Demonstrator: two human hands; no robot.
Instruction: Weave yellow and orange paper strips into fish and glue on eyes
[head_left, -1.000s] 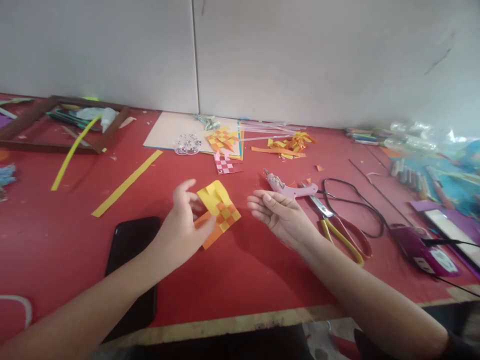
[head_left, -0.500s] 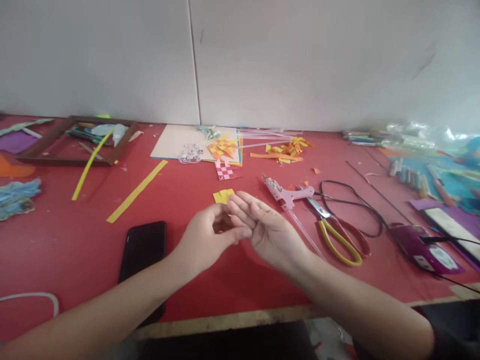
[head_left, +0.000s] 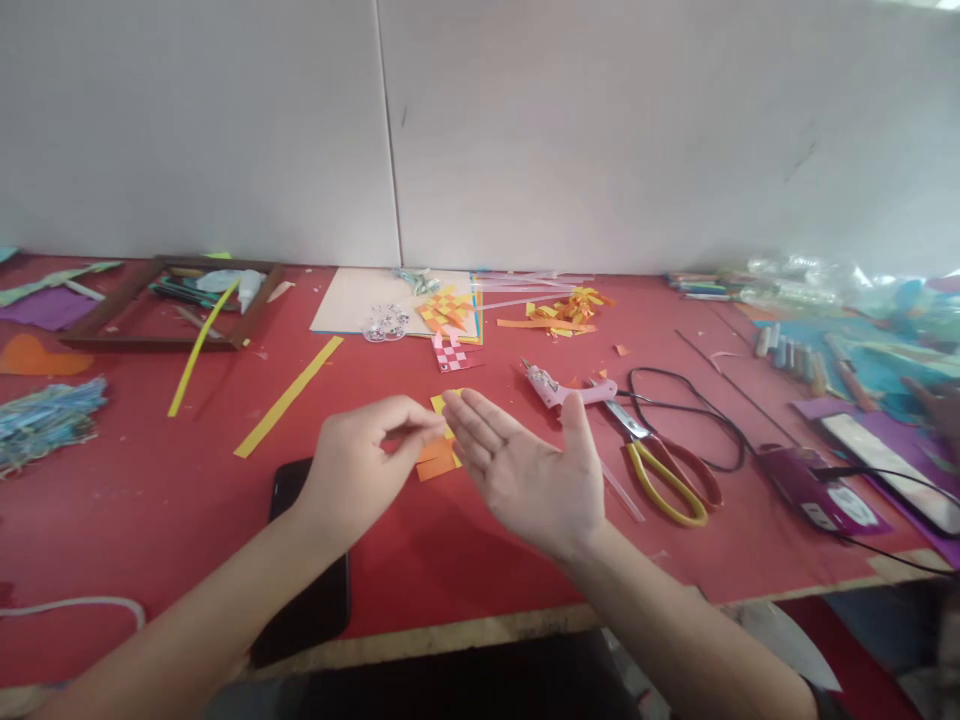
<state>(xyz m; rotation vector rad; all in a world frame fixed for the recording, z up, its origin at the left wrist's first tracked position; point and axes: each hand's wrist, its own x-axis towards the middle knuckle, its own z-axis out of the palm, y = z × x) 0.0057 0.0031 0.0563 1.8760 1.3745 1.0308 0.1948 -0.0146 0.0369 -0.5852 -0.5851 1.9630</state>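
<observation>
My left hand [head_left: 360, 470] hovers over the red table [head_left: 135, 500] with thumb and fingers pinched on a yellow-and-orange woven paper piece [head_left: 439, 455], which is mostly hidden behind both hands. My right hand [head_left: 532, 475] is open, palm up and fingers stretched flat, right beside the paper piece and holding nothing.
A black phone [head_left: 311, 590] lies under my left forearm. A pink glue gun [head_left: 566, 388], yellow-handled scissors [head_left: 664, 468] and a black cord [head_left: 690, 420] lie right of my hands. Paper strips [head_left: 289, 395], woven pieces [head_left: 450, 352], a wooden frame [head_left: 161, 305] and a purple device [head_left: 817, 490] are farther out.
My right hand came in from the right to the paper piece and now lies open and flat beside it. My left hand lowered the woven piece, keeping its pinch. The view shifted slightly.
</observation>
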